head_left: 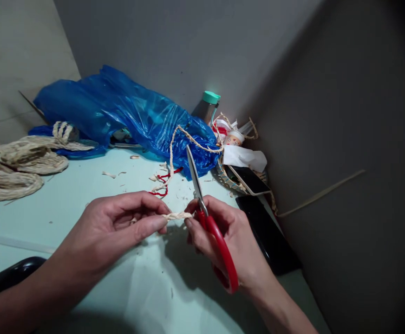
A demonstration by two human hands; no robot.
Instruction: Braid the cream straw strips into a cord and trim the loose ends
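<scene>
Both forearms reach in from the lower edge, palms turned inward, above the pale counter (84, 195). The left hand (119, 227) has its grip clamped on one end of a short twisted raffia strand (177, 215), thumb over forefinger. The right hand (223, 232) pinches the strand's other end with its fingertips and also holds red-handled scissors (209, 222), blades together and pointing up and away. The strand spans the gap between the 2 hands, just above the counter. A blue plastic bag (126, 111) lies well behind.
</scene>
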